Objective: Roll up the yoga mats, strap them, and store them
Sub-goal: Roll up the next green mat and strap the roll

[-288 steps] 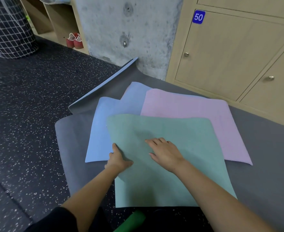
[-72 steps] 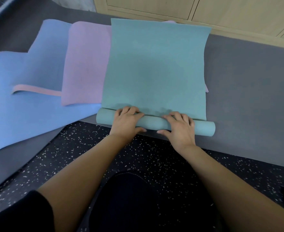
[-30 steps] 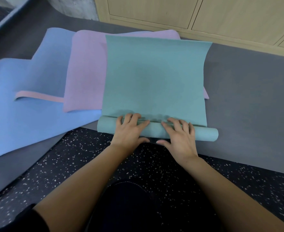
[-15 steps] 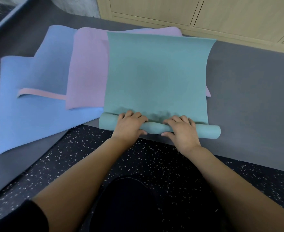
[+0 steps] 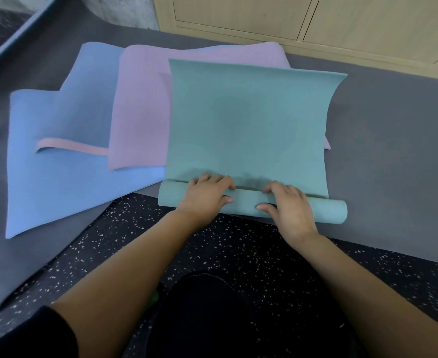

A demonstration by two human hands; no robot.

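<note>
The teal foam yoga mat (image 5: 246, 130) lies on a wide grey floor mat (image 5: 393, 151), overlapping a lilac mat (image 5: 140, 107) beside a blue mat (image 5: 57, 182), its near end wound into a roll. The left hand (image 5: 205, 195) and right hand (image 5: 287, 205) grip that roll side by side, fingers curled over its top, thumbs on its near face.

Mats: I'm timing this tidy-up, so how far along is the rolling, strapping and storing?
Done: only the near end of the green mat is rolled. In hand: the left hand and right hand grip that rolled end. Left: most of the green mat lies flat, the pink mat and blue mat are unrolled, the strap lies loose on the blue mat, and nothing is strapped or stored.
</note>
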